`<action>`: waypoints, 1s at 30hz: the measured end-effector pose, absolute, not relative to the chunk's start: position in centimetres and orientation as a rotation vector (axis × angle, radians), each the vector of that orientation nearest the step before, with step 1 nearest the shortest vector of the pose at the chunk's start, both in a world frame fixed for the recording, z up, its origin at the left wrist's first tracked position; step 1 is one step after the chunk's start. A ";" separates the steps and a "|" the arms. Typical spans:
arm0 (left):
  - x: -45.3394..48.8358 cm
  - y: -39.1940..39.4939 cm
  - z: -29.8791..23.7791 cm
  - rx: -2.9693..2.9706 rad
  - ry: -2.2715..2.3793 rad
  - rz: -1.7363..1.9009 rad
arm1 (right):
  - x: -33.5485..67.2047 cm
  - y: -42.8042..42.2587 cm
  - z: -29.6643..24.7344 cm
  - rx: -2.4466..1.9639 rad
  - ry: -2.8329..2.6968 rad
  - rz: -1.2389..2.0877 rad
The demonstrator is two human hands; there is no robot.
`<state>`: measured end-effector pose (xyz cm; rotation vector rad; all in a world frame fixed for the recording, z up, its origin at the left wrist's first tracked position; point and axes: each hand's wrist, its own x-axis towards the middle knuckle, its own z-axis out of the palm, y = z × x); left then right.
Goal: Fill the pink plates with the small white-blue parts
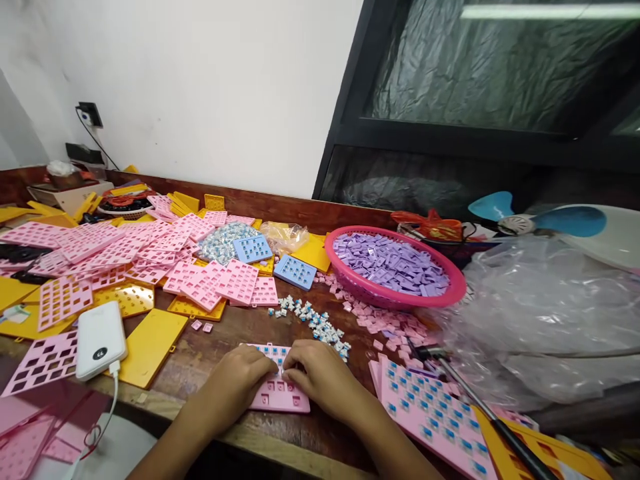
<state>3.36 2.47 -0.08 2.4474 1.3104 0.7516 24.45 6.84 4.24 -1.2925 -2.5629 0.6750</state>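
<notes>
On the table in front of me lies a pink key switch plate (280, 403) with blue-topped switches in its far rows. Pink square recesses show in its nearer rows. My left hand (235, 379) is closed over the plate's left side, thumb and fingertips at its middle. My right hand (323, 377) curls over the right side, its fingers pinched at a small white and blue key switch (279, 371) between the hands. The right fingertips are partly hidden. Just beyond the plate, loose key switches (320, 325) lie scattered. A pink plate (425, 407) studded with blue switches lies to the right.
Pink perforated plates (125, 243) and yellow panels (153, 350) heap up on the left, beside a white power bank (101, 340) with its cable. A pink basket (345, 281) holds purple keycaps. Plastic bags (530, 320) and a black-handled hammer (510, 440) lie at right.
</notes>
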 end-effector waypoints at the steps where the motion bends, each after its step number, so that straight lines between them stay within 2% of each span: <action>1: 3.4 2.4 -0.4 2.433 1.314 0.791 | 24.4 6.8 4.3 -1.294 -2.568 0.677; 5: 3.3 2.2 -0.9 2.441 1.322 0.874 | 24.2 6.8 4.1 -1.298 -2.584 0.663; 10: 3.5 2.1 -0.6 2.546 1.397 0.810 | 24.2 7.0 3.3 -1.295 -2.601 0.591; 17: 3.6 1.8 0.1 2.385 1.467 0.748 | 24.8 8.3 2.6 -1.124 -2.417 0.710; 20: 3.2 2.2 1.0 2.308 1.413 0.702 | 24.9 9.4 1.9 -1.223 -2.237 0.535; 25: 2.9 7.4 2.6 2.398 1.451 0.708 | 24.8 11.1 -0.1 -1.353 -2.229 0.236; 30: 3.6 13.4 1.8 2.501 1.553 0.468 | 24.6 11.6 -1.2 -1.192 -2.412 0.237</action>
